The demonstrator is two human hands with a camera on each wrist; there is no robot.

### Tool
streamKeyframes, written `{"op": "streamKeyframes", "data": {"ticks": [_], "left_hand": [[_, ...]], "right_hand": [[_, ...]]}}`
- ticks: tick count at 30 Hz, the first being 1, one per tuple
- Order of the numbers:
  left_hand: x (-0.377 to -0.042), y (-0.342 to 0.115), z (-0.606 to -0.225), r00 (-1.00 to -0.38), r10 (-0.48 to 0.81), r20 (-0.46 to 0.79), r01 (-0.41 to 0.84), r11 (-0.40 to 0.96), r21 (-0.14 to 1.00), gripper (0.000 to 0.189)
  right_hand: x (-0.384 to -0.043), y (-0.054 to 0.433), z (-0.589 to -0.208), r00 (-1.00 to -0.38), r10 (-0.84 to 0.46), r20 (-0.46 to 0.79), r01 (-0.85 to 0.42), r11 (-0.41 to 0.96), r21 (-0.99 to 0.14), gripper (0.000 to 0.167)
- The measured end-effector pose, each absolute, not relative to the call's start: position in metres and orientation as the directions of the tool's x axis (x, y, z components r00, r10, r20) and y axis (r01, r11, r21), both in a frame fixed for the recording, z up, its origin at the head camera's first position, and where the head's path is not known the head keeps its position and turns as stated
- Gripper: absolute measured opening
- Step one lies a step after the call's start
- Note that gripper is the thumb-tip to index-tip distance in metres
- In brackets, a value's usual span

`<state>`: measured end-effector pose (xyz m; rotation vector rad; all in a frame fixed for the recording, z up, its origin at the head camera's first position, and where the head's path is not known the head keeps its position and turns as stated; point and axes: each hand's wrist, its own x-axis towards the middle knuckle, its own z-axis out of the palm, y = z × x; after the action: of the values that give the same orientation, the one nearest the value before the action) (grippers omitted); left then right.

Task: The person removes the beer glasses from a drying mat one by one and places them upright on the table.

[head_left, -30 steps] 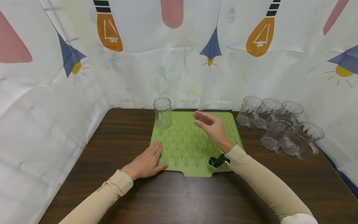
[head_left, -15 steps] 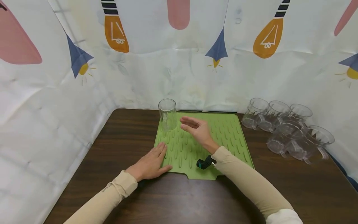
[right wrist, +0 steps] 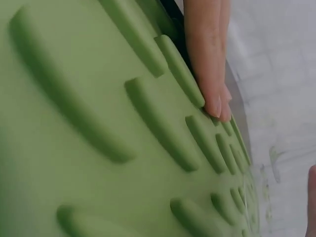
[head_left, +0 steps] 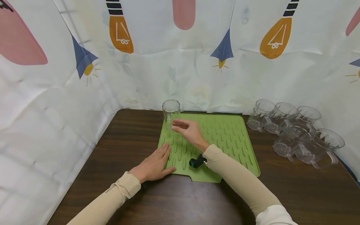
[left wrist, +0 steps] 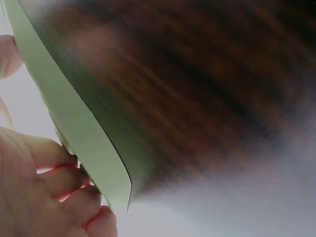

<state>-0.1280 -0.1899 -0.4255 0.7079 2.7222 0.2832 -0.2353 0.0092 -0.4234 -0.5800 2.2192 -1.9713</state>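
A clear glass mug (head_left: 170, 110) stands upright at the far left corner of a ridged green mat (head_left: 222, 134). My left hand (head_left: 153, 164) lies flat with straight fingers on the mat's left front edge. In the left wrist view, the fingers (left wrist: 64, 182) lie against the pale green mat (left wrist: 74, 118). My right hand (head_left: 191, 132) is just right of the mug, fingertips overlapping its lower right side in the head view. Thumb and fingers (right wrist: 207, 59) stand apart in the right wrist view, the mug (right wrist: 266, 197) faint beyond them. Contact with the mug cannot be told.
Several clear mugs (head_left: 284, 117) stand close together on the dark wooden table (head_left: 126, 137), right of the mat. A printed white cloth (head_left: 152, 78) hangs along the back and left side. A small black device (head_left: 197, 161) sits at my right wrist.
My right hand has moved left across the mat to beside the glass mug. The left hand stays on the mat's edge. The head view has shifted slightly rightward.
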Motion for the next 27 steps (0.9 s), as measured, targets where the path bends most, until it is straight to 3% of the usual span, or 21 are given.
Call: {"op": "streamKeyframes", "data": {"ticks": [15, 27], "left_hand": [[-0.126, -0.187, -0.425, -0.829, 0.509, -0.234, 0.452, 0.854, 0.258, 0.086], [-0.128, -0.191, -0.425, -0.828, 0.507, -0.241, 0.446, 0.855, 0.265, 0.087]], "right_hand": [[-0.238, -0.016, -0.428, -0.905, -0.405, 0.125, -0.196, 0.137, -0.971, 0.042], [-0.239, -0.015, -0.429, -0.9, -0.396, 0.181, -0.238, 0.099, -0.966, 0.023]]}}
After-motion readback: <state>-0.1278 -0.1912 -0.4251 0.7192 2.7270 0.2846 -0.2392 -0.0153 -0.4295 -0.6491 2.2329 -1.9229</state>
